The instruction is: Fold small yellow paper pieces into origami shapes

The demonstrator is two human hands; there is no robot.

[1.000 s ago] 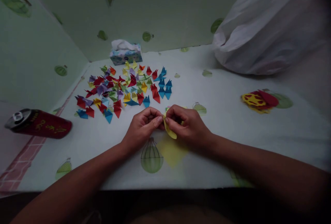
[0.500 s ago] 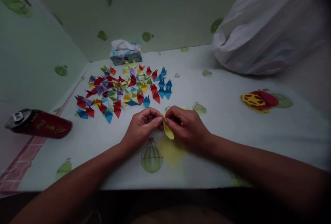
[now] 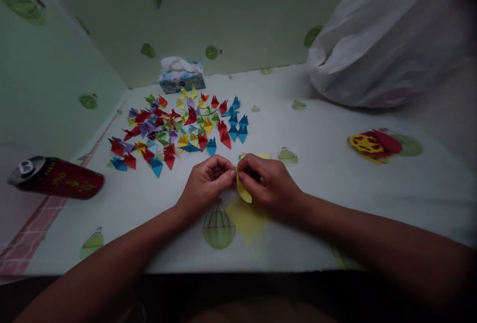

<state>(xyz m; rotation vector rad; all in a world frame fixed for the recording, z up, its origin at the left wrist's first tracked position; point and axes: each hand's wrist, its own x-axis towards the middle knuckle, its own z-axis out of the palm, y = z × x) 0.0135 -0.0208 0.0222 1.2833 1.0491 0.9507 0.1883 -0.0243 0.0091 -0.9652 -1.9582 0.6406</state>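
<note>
Between my two hands is a small piece of folded yellow paper (image 3: 244, 191), its rounded lower end hanging below the fingers. My left hand (image 3: 208, 179) pinches it between thumb and fingertips from the left. From the other side my right hand (image 3: 272, 179) is closed on it, thumb against curled fingers. The upper part of the paper is hidden by the fingertips. Under the hands a flat yellow paper sheet (image 3: 248, 223) lies on the table. More paper, yellow with a bit of green and pink at the edge (image 3: 265, 156), shows just behind my right hand.
Many folded paper cranes (image 3: 169, 124) in several colours cover the table's back left. Behind them stands a tissue box (image 3: 182, 78). A red can (image 3: 59, 178) is at the left edge. A white plastic bag (image 3: 372, 54) fills the back right, with red and yellow cutouts (image 3: 372, 145) in front.
The hands stay in nearly the same place. My right thumb and fingertips have shifted slightly on the yellow paper, and its hanging end sits a touch lower.
</note>
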